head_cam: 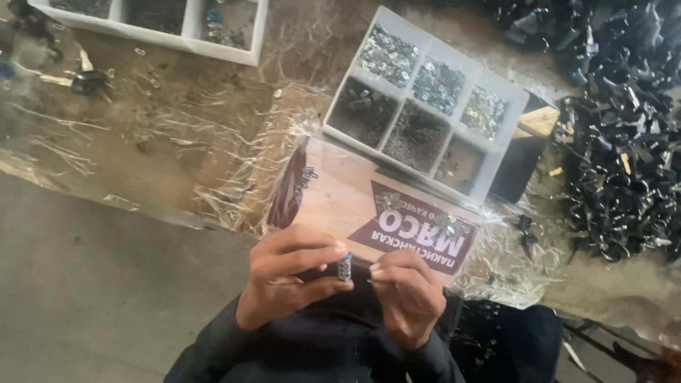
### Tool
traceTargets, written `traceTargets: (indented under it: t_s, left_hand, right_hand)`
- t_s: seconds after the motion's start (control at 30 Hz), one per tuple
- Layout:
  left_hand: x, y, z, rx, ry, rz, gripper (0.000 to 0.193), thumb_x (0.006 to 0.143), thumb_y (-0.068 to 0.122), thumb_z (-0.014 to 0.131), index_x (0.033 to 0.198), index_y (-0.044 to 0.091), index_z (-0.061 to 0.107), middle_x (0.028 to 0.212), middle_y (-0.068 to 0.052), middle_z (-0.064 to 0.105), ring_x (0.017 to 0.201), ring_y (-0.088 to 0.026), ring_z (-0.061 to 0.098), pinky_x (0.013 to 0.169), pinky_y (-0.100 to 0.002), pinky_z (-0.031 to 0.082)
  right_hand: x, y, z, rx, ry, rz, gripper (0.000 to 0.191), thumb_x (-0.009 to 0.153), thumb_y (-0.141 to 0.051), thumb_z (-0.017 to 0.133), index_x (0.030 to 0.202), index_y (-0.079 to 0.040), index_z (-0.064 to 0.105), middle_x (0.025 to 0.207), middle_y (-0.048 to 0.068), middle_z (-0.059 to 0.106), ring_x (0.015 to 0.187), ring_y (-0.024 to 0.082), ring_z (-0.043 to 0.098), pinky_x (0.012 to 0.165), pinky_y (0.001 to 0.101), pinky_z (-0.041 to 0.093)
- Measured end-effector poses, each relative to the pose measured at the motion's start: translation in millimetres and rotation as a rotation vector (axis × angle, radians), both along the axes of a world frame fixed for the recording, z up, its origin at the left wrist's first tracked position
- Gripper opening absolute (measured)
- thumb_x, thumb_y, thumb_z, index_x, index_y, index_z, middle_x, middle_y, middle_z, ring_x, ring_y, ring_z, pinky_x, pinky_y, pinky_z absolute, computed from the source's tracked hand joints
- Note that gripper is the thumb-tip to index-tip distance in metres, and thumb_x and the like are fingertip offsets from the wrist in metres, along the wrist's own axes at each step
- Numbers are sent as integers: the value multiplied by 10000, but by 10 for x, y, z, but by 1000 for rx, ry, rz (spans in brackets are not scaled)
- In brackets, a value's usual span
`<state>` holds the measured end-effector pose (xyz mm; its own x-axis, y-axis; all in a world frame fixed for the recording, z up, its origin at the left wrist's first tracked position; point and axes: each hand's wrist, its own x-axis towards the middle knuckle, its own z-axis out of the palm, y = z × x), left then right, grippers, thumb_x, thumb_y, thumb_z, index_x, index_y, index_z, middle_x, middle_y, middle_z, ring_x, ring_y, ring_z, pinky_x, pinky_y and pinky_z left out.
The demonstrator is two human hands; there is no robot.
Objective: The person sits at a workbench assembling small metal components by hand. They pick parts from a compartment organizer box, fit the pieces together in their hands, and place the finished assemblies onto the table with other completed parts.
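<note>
My left hand (pixel 284 280) pinches a small metal spring-like part (pixel 345 267) between thumb and forefinger, low in the middle of the head view. Close beside it, my right hand (pixel 406 294) has its fingers curled, the fingertips meeting the same small part; whether it holds anything else I cannot tell. Both hands hover over the near edge of a cardboard box (pixel 340 195) with a dark red printed label. A few small metal clips (pixel 386 201) lie on that box.
A white tray with compartments (pixel 505 145) holding small metal parts stands behind the box. A second white tray (pixel 188 39) is at the top left. A heap of black parts (pixel 624 142) fills the right side. Crinkled clear plastic sheet (pixel 234 163) covers the table.
</note>
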<state>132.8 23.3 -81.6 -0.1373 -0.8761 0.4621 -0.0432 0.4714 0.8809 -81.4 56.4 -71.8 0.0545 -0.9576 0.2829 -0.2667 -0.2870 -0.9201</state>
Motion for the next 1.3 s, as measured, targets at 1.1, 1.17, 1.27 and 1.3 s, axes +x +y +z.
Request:
traceTargets:
  t_s: [1.1, 1.17, 1.27, 1.3]
  left_hand:
    - [-1147, -27, 114, -142, -270, -194, 377, 843, 20, 814, 1204, 56, 710, 1079, -94, 769, 948, -236, 773, 805, -324, 612]
    - [-1238, -65, 126, -116, -266, -185, 343, 848, -9, 781, 1178, 56, 716, 1071, -97, 769, 945, -241, 774, 808, -319, 613]
    - [-1365, -47, 158, -31, -230, -131, 305, 852, -27, 756, 1144, 53, 726, 1067, -110, 765, 928, -236, 774, 799, -306, 612]
    - [-1413, -44, 164, 12, -206, -112, 292, 859, -30, 756, 1138, 52, 732, 1063, -112, 765, 921, -230, 777, 791, -297, 614]
  right_hand:
    - [-1180, 189, -163, 668, -648, 157, 374, 862, 14, 796, 1170, -58, 594, 1092, 68, 687, 1015, 160, 673, 893, 321, 557]
    - [-1408, 108, -92, 232, 43, -143, 279, 854, -58, 791, 1087, -62, 638, 1151, 80, 697, 1129, 219, 673, 967, 366, 542]
    - [-1835, -143, -82, -243, 944, -734, 275, 904, -146, 741, 1154, -34, 722, 1216, 170, 638, 1219, 354, 537, 1083, 478, 422]
    - [-1973, -161, -56, -174, 981, -761, 324, 953, -201, 739, 1223, -24, 714, 1271, 193, 630, 1253, 360, 508, 1101, 479, 390]
